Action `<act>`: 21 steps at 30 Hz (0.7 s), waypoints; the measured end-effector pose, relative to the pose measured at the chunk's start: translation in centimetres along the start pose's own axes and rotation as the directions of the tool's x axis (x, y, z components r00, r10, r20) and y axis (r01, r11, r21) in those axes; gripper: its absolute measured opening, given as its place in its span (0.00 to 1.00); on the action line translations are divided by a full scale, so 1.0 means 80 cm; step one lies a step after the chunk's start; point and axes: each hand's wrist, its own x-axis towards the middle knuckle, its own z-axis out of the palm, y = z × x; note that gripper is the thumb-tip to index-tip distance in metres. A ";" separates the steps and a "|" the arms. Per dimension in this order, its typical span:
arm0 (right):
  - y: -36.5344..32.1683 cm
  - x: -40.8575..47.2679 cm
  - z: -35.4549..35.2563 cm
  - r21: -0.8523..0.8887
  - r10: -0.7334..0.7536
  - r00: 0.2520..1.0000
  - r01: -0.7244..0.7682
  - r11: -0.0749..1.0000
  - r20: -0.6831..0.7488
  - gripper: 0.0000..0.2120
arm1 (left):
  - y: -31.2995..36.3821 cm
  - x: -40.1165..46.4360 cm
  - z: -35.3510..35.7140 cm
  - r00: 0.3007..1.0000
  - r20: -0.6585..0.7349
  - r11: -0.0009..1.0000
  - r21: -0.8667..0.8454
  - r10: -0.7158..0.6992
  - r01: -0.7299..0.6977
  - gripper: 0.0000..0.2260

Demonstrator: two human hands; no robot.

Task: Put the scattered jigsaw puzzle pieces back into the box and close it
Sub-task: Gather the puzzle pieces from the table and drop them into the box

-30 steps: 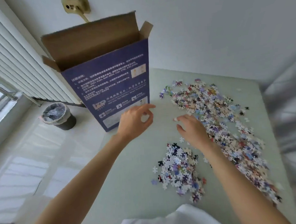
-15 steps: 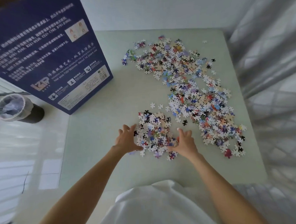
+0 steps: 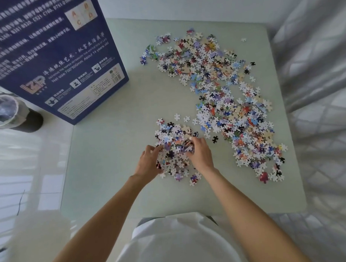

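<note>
**Both hands gathering the small pile of puzzle pieces**

Nearest, at the bottom edge: a white garment (image 3: 178, 246), with two bare forearms reaching forward from either side of it over the pale green table (image 3: 110, 162).

Just beyond, at table centre: left hand (image 3: 148, 163) and right hand (image 3: 200, 154) pressed against opposite sides of a small pile of puzzle pieces (image 3: 173, 144). Left fingers curled into the pile's left edge, tips buried among the pieces. Right fingers bent over the pile's right side, thumb tip up at the top of the heap, pieces caught under the curl. Both cupping pieces inward, pile squeezed between them. A few loose pieces (image 3: 193, 180) lying on the near side, just below the wrists.

Slightly farther: two single white pieces (image 3: 181, 117) just above the pile, and one black piece (image 3: 215, 139) alone to the right of it.

To the right and running away toward the far edge: a large spread of scattered pieces (image 3: 225, 93), a long band from the near right corner area up to the far middle of the table, well apart from the box.

Far left: the dark blue puzzle box (image 3: 54, 62), standing on the table's left far corner, printed with white text, top out of view, so open or closed cannot be told.

On the floor left of the table, beside the box: a dark bin (image 3: 12, 113) lined with a plastic bag.
</note>
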 end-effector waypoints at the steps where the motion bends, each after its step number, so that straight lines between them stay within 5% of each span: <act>1: 0.004 0.005 -0.005 -0.007 -0.008 1.000 0.008 1.000 -0.005 0.21 | -0.001 0.001 -0.001 1.000 0.009 1.000 -0.014 0.001 -0.001 0.39; 5: 0.015 0.030 -0.023 -0.005 -0.100 0.994 0.101 0.995 0.049 0.22 | -0.004 0.000 -0.003 1.000 0.015 0.997 -0.077 0.006 -0.005 0.38; 11: 0.004 0.077 -0.027 -0.355 -0.324 0.879 0.445 0.822 0.351 0.47 | -0.002 -0.006 -0.002 1.000 -0.016 0.995 -0.104 -0.002 0.001 0.35; 17: 0.005 0.075 -0.020 -0.318 -0.334 0.884 0.435 0.842 0.325 0.36 | 0.018 0.005 -0.003 0.983 -0.174 0.996 -0.073 -0.061 0.049 0.31; 21: 0.012 0.059 -0.016 -0.234 -0.246 0.937 0.305 0.923 0.249 0.28 | 0.040 0.027 0.003 0.981 -0.169 0.995 -0.006 -0.097 0.097 0.44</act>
